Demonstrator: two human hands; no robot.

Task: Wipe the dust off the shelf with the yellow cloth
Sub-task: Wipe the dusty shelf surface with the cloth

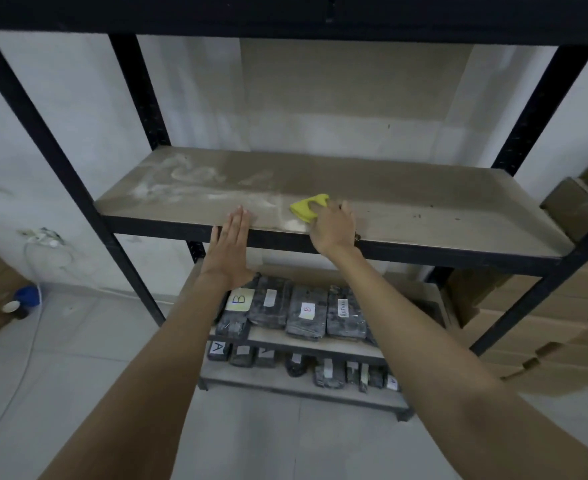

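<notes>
Both my arms reach to the shelf [424, 216]: left hand [228, 247] flat, fingers straight, at its front edge; right hand [332, 226] palm-down on it, fingers curled.

Both forearms are showing bare from elbow to wrist with no sleeve covering them, and the left hand [229, 244] and the right hand [332, 226] are appearing ungloved, with no ring, watch or band showing on either wrist.
</notes>
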